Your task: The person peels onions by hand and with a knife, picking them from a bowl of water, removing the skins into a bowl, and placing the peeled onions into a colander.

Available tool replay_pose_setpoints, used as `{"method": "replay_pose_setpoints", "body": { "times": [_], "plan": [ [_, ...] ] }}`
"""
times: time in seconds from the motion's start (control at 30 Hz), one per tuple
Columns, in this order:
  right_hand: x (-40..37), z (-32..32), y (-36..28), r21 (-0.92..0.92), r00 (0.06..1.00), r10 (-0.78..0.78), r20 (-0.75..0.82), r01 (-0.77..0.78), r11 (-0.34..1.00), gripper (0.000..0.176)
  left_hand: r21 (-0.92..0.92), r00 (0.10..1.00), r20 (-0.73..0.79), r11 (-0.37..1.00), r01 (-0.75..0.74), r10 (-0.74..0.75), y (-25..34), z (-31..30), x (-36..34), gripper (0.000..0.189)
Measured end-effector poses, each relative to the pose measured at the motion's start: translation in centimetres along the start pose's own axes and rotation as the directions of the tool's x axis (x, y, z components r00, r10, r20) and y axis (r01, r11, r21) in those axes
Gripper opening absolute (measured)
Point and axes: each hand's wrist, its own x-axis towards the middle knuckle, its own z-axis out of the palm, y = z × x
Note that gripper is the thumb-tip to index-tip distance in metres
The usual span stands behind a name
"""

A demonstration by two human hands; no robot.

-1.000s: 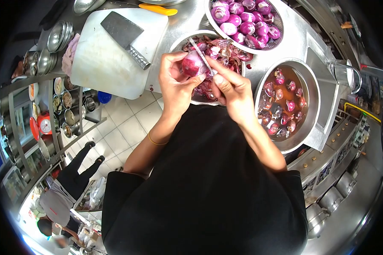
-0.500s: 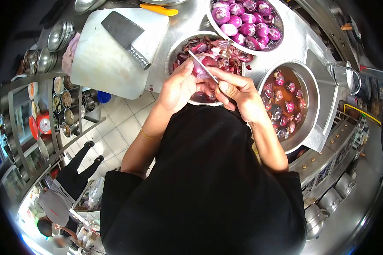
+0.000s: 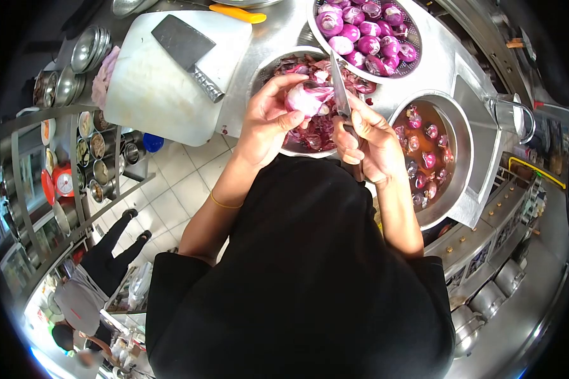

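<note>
My left hand is closed round a red onion, its pale pinkish flesh partly bared. In my right hand is a knife, blade pointing up and away from me, just right of the onion and apart from it. Below both hands sits a metal bowl heaped with dark red onion skins. Beyond it, a perforated colander holds several peeled purple onions. To the right, a large metal basin has unpeeled onions floating in brownish water.
A white cutting board with a cleaver on it lies at the left. Behind it is a yellow-handled tool. A metal jug stands far right. Another person is at lower left, beyond the shelf rack.
The knife has swung away from the onion to the right, its blade now upright. My left hand has turned the onion into clearer view, and my right hand has shifted slightly right.
</note>
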Motion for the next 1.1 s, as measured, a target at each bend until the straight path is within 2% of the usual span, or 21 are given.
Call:
{"method": "replay_pose_setpoints", "body": {
  "times": [0.2,0.3,0.37,0.4,0.47,0.5,0.6,0.63,0.77,0.83,0.87,0.97,1.03,1.1],
  "plan": [
    [-0.1,0.2,0.1,0.022,1.0,-0.002,-0.027,0.003,1.0,0.042,0.008,1.0,0.005,1.0,-0.015,0.015,-0.1,0.1,-0.4,0.054],
    [-0.1,0.7,-0.4,-0.038,0.999,-0.026,0.046,0.027,0.999,0.047,0.032,1.0,0.014,0.999,0.017,-0.017,0.2,-0.6,-0.3,0.053],
    [-0.1,1.0,-0.7,-0.201,0.992,0.017,0.125,0.009,0.98,0.053,0.059,0.999,0.029,0.998,0.037,-0.039,0.4,-0.7,-0.3,0.052],
    [-0.1,1.0,-0.7,-0.2,0.992,0.014,0.123,0.011,0.98,0.053,0.099,0.998,0.043,0.995,0.031,-0.036,0.5,-0.5,-0.3,0.051],
    [0.4,1.0,-0.7,-0.521,0.989,-0.004,0.15,0.082,0.85,0.055,0.138,0.997,0.063,0.99,0.023,-0.032,0.8,-0.1,-0.1,0.049],
    [0.4,1.2,-0.7,-0.523,0.989,-0.006,0.151,0.085,0.848,0.055,0.117,0.997,0.063,0.993,0.03,-0.037,1.0,0.1,-0.1,0.046],
    [0.4,1.7,-0.2,-0.714,0.991,-0.128,0.045,0.122,0.69,0.037,0.125,0.999,0.042,0.992,0.025,-0.03,0.7,-0.3,0.0,0.043],
    [0.3,2.1,-0.1,-0.72,0.982,-0.186,0.023,0.145,0.679,0.032,0.152,0.999,0.025,0.988,0.02,-0.024,0.4,-0.5,0.0,0.042],
    [0.3,1.8,0.3,-0.72,0.969,-0.245,0.026,0.189,0.668,0.033,0.111,0.999,0.049,0.994,0.016,-0.022,0.1,-0.3,0.0,0.044],
    [0.2,1.6,0.1,-0.628,0.969,-0.241,-0.044,0.161,0.761,0.033,0.086,0.998,0.04,0.995,-0.042,0.039,0.2,0.6,0.1,0.05],
    [0.3,1.4,0.1,-0.628,0.969,-0.241,-0.043,0.162,0.761,0.033,0.087,0.998,0.04,0.995,-0.044,0.04,0.2,0.5,0.0,0.05],
    [0.7,0.5,-0.7,-0.451,0.942,-0.28,-0.184,0.172,0.876,0.035,0.094,0.992,0.119,0.994,-0.061,0.05,0.3,-0.2,-0.1,0.059],
    [0.4,0.3,-1.2,-0.443,0.953,-0.275,-0.13,0.192,0.876,0.035,0.163,0.98,0.199,0.986,-0.027,-0.006,0.4,-0.5,-0.5,0.068],
    [0.0,0.7,-1.3,-0.466,0.953,-0.277,-0.12,0.192,0.864,0.034,0.098,0.987,0.159,0.995,0.021,-0.037,1.0,0.2,-0.6,0.068]
  ]
}}
